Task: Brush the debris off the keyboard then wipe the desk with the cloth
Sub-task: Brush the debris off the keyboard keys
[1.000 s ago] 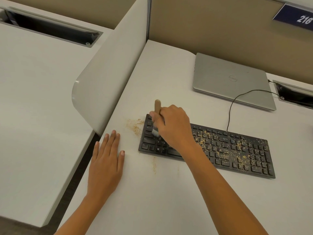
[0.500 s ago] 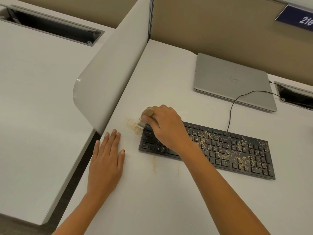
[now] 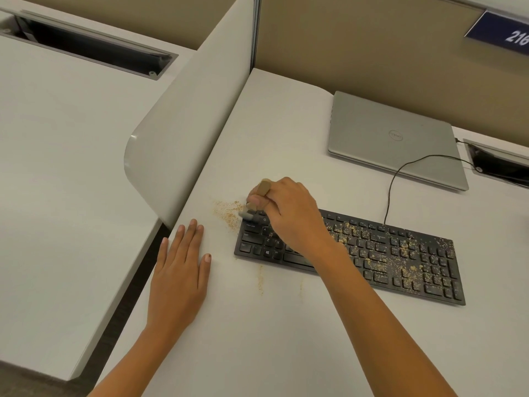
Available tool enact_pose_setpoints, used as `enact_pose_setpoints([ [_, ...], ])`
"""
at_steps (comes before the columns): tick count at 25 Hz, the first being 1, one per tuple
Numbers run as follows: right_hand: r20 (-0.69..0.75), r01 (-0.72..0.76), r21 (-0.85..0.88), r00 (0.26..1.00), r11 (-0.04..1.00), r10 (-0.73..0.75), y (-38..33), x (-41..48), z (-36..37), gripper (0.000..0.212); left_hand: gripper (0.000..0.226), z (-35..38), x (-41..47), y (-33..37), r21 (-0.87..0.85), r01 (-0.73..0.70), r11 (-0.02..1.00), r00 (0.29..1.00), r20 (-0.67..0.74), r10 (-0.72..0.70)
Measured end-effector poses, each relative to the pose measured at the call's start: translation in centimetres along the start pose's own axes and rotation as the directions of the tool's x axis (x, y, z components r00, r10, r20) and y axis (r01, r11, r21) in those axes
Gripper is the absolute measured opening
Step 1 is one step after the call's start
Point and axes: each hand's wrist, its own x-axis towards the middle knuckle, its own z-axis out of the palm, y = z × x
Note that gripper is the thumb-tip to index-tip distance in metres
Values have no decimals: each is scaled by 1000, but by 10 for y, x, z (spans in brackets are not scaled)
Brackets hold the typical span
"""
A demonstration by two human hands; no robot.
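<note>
The right hand [image 3: 289, 213] grips a wooden-handled brush [image 3: 259, 196] at the far left corner of the keyboard [image 3: 386, 259]. Its left keys look clean, with a crumb pile [image 3: 229, 213] just left of it, but the middle and right keys carry much debris [image 3: 372, 253]. The left hand [image 3: 180, 270] lies flat left of the keyboard. The bristles [image 3: 246, 214] are blurred, perhaps touching keys; no cloth shows, and the desk [image 3: 286, 353] is not yet wiped.

My white desk [image 3: 286, 348] and what lies on it.
A black keyboard [image 3: 400, 262] speckled with crumbs lies near the front, and a closed grey laptop [image 3: 395, 138] lies behind it. A thin black cable [image 3: 390, 193] curves from the keyboard toward the laptop. A small heap of debris [image 3: 227, 212] sits just beside the keyboard's left end. My left hand [image 3: 179, 279] rests flat near the desk's left edge.
</note>
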Motion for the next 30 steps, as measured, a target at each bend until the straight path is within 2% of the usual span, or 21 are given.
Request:
enact_pose_setpoints([
  [1, -5, -9, -23, 1000, 1000, 9, -1, -2, 1, 37, 59, 0, 0, 0, 2, -2, 1000, 1000, 0, 2],
  [4, -135, -45, -105, 990, 993, 31, -2, -7, -1, 35, 59, 1, 0, 0, 1, -3, 1000, 1000, -1, 3],
  [10, -179, -179, 43, 966, 983, 184, -7, -10, 1, 43, 58, 0, 0, 1, 1, -9, 1000, 1000, -14, 9],
  [13, -247, -192, 162, 942, 968, 228, -7, -14, 1, 50, 59, 0, 0, 1, 5, -7, 1000, 1000, -14, 7],
  [16, -209, -201, 122, 952, 972, 223, -6, -18, 3, 48, 59, 0, 1, 1, 7, -7, 1000, 1000, -16, 7],
  [20, -258, -152, 156, 948, 976, 189, -5, -17, 3, 50, 60, 0, 1, 1, 8, -8, 1000, 1000, -15, 8],
  [22, -224, -137, 92, 962, 986, 155, -3, -18, 2, 47, 60, 0, 1, 1, 14, -12, 1000, 1000, -16, 13],
  [26, -224, -229, 140, 940, 963, 256, 6, -15, 1, 40, 59, -1, 1, 1, 15, -13, 1000, 1000, -19, 13],
  [30, -205, -234, 129, 944, 964, 256, 10, -15, 1, 44, 59, 0, 1, 0, 17, -10, 1000, 1000, -14, 10],
])
